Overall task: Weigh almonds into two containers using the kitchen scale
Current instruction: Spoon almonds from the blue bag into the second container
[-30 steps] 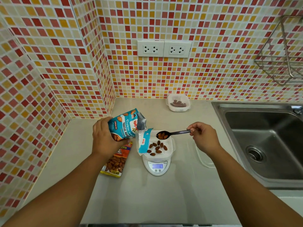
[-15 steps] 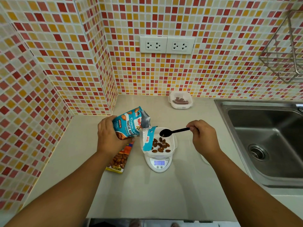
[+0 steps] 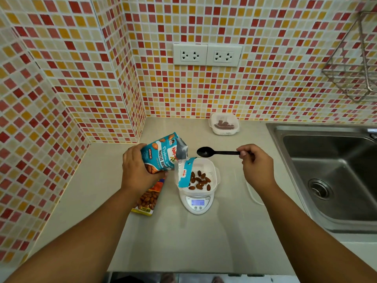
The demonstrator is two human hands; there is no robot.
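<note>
Beige counter (image 3: 204,242), mosaic-tiled walls (image 3: 265,88); left hand (image 3: 136,170) clutches almond bag (image 3: 163,154), right hand (image 3: 257,166) pinches spoon (image 3: 216,152)

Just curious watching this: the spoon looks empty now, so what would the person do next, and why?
Probably dip the spoon back into the open bag for more almonds. The right hand holds it empty above the container on the scale, and the left hand tilts the bag's mouth towards it.

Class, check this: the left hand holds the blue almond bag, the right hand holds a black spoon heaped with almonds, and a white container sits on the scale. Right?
Not quite. In the head view the black spoon in the right hand is empty; the rest stands.
</note>
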